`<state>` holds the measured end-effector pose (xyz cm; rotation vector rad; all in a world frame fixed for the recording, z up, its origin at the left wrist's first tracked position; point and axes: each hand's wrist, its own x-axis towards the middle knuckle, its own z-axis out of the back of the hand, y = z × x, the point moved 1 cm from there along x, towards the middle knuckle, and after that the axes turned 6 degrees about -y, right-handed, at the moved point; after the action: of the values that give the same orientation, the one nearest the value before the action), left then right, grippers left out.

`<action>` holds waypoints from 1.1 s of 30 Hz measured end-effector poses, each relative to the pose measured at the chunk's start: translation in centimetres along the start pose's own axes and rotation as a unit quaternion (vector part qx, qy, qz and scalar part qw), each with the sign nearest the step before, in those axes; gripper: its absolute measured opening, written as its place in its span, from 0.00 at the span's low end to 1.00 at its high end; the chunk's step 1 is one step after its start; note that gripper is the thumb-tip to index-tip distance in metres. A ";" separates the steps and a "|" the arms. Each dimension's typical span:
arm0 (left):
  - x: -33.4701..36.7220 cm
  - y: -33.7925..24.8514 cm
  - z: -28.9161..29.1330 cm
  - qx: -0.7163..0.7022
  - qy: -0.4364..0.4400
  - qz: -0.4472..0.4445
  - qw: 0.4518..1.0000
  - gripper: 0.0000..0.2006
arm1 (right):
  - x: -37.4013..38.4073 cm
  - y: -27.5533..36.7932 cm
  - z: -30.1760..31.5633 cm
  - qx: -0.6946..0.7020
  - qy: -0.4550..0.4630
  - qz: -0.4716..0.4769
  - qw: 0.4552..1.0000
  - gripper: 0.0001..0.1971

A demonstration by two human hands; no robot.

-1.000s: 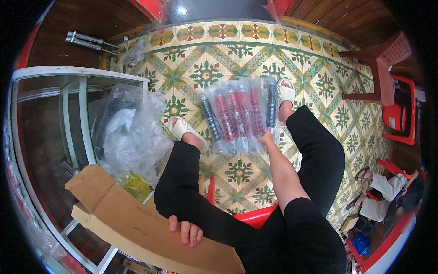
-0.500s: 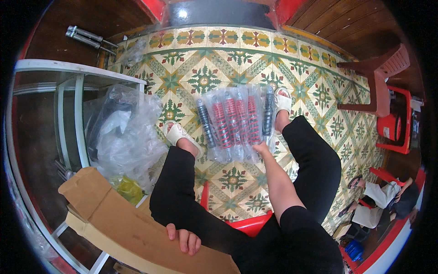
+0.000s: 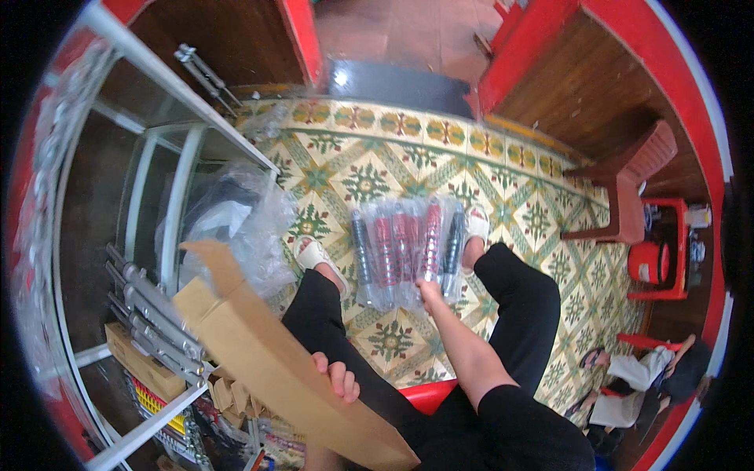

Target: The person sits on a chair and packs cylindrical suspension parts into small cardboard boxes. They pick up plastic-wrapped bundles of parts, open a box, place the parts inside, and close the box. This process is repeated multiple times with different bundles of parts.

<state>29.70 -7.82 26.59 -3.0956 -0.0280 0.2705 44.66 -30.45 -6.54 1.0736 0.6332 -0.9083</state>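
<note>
Several shock absorbers in clear plastic bags lie side by side on the floor between my feet. Red-spring ones fill the middle, with a black-spring shock absorber (image 3: 362, 251) at the left end and another black shock absorber (image 3: 453, 247) at the right. My right hand (image 3: 428, 292) is closed round the near end of a bagged red shock absorber (image 3: 432, 235), second from the right; whether it is off the floor I cannot tell. My left hand (image 3: 338, 377) curls its fingers over the edge of a long brown cardboard box (image 3: 275, 353), tilted beside my left leg with its end flap up.
Left of me stands a glass-sided cabinet frame (image 3: 192, 169) with crumpled clear plastic (image 3: 236, 228) beside it. Metal tubes (image 3: 153, 314) and small boxes lie at the lower left. A brown plastic chair (image 3: 620, 196) and red stool (image 3: 667, 251) stand right, near another person (image 3: 644, 369).
My view has tipped upward, showing more of the doorway. The box has swung more upright, with my left hand still on it. My right hand keeps hold of the red shock absorber.
</note>
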 end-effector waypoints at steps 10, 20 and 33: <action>-1.8 -0.6 3.1 0.057 -0.013 -0.027 0.998 0.34 | -13.5 8.4 0.9 0.274 0.294 0.044 0.915 0.09; -0.4 0.2 5.1 0.114 -0.157 -0.074 0.978 0.27 | -33.4 12.5 14.4 0.009 0.141 0.423 0.895 0.14; -0.1 -2.2 -1.4 0.212 -0.098 -0.217 0.948 0.28 | -45.6 1.0 27.7 -0.206 0.208 0.480 0.827 0.21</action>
<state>29.84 -5.68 28.03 -2.5380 -0.5669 0.4859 23.11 -41.91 40.90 1.0094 0.5041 0.3481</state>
